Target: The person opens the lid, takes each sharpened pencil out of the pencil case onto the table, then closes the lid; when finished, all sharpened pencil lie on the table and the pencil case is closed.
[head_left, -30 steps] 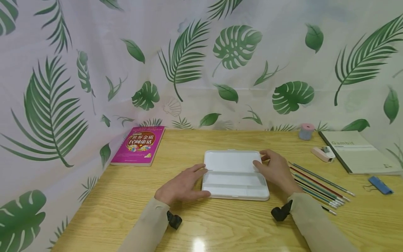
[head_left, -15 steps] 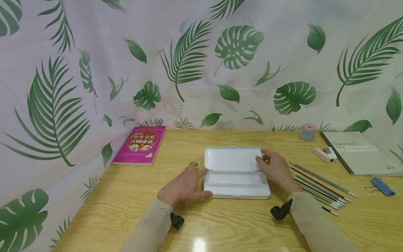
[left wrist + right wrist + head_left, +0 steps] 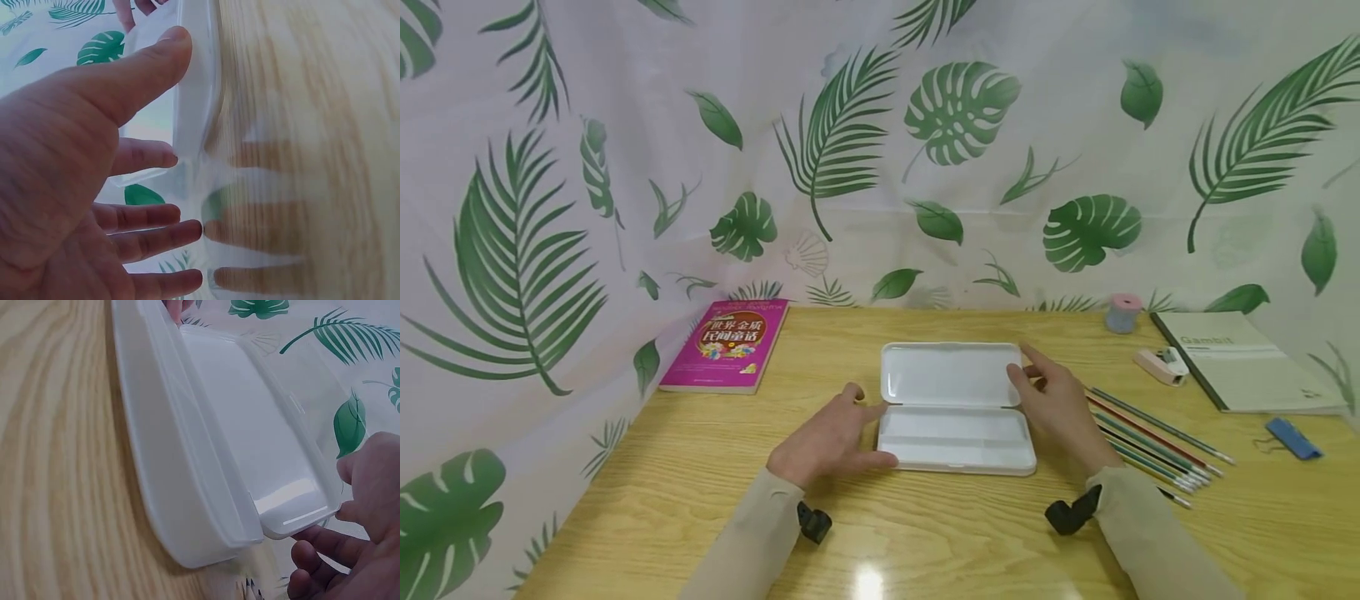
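Note:
A white plastic pencil case [image 3: 955,458] lies unfolded in the middle of the wooden table, its long tray toward the front and its lid [image 3: 951,373] hinged up behind. No items show inside it. My left hand [image 3: 829,442] is at the case's left end, fingers spread and mostly straight. In the left wrist view its thumb [image 3: 150,62] lies against the front corner and the index fingertip reaches the hinge end. My right hand [image 3: 1060,408] pinches the right edge of the lid between thumb and fingers, which the right wrist view shows under the lid's corner.
Several pencils [image 3: 1157,442] lie to the right of the right hand. Behind them are a stapler [image 3: 1161,365], a pink-topped spool-like item [image 3: 1123,313], a notebook [image 3: 1247,362] and a blue binder clip [image 3: 1292,437]. A pink book [image 3: 726,346] lies back left, before a leaf-patterned curtain [image 3: 850,167].
The lid's far edge has risen, with the right hand moving up along with it. My left index finger has lifted and spread, while the left thumb stays at the front corner.

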Available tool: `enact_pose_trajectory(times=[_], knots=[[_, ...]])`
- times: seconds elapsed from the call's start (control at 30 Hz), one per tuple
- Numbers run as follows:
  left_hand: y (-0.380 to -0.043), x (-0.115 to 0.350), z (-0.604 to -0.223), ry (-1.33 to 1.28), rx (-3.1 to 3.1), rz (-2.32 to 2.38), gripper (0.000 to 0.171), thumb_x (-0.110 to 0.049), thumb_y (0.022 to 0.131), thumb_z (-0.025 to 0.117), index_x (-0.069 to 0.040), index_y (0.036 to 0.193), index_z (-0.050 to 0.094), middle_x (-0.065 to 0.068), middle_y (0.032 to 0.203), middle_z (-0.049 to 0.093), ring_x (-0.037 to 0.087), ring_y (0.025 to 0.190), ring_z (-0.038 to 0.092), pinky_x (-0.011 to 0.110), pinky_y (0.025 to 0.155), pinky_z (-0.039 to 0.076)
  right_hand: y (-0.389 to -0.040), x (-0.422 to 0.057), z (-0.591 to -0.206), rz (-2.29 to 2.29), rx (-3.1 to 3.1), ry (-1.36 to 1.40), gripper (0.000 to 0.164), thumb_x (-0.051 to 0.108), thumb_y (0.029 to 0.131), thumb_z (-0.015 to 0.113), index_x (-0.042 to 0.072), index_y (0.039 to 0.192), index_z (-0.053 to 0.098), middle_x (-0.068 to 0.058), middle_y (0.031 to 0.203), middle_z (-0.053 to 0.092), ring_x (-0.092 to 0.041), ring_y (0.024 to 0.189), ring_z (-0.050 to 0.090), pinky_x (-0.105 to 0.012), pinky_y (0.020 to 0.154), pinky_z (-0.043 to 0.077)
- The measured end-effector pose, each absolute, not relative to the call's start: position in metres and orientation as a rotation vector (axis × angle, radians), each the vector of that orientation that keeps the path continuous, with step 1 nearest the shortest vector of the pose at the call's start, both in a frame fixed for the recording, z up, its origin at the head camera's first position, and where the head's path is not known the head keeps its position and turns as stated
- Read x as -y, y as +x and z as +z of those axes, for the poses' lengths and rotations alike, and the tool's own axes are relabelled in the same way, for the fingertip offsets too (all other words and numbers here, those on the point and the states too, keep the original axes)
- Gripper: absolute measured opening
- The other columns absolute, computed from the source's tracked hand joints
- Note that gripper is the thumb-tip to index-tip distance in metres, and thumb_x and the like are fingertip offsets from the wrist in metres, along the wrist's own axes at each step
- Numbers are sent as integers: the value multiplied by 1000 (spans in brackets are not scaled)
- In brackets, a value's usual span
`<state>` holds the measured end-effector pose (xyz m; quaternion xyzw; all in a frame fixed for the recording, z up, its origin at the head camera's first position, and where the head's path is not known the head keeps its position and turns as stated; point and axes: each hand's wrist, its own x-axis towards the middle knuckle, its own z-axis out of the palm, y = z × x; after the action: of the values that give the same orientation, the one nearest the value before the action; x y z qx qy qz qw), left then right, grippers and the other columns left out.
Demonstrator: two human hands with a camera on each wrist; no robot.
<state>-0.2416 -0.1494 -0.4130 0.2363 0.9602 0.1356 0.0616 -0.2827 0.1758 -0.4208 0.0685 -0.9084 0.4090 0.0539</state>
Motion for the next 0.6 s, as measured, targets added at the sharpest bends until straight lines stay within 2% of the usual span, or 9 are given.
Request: enact_pose_trajectory(times=[0.13,0.27,0.4,0.6], knots=[[-241,148,-413,688,-2907,427,81,-62,81,73,-22,147,52,14,131,47,21,106,51,35,92,52,-277,-179,-419,1254,2727,220,62,46,104,44,11,155,37,-22,122,65,-23,88,57,-32,69,46],[-241,146,-415,674,-2915,430,83,-64,78,74,-23,146,52,13,125,48,19,98,50,30,84,51,-273,-183,-421,1266,2712,215,62,45,104,46,8,154,38,-22,121,65,-22,86,57,-31,67,47],[-241,145,-415,684,-2931,423,83,-65,77,74,-23,145,52,13,118,48,18,92,48,27,76,50,-268,-184,-421,1290,2667,208,61,45,104,46,8,152,41,-22,121,66,-26,93,59,-31,70,48],[-241,146,-416,669,-2931,445,85,-64,76,75,-18,143,53,13,115,48,19,90,48,28,75,49,-251,-182,-424,1380,2510,209,53,39,103,52,7,146,50,-19,114,71,-30,96,66,-23,68,52]])
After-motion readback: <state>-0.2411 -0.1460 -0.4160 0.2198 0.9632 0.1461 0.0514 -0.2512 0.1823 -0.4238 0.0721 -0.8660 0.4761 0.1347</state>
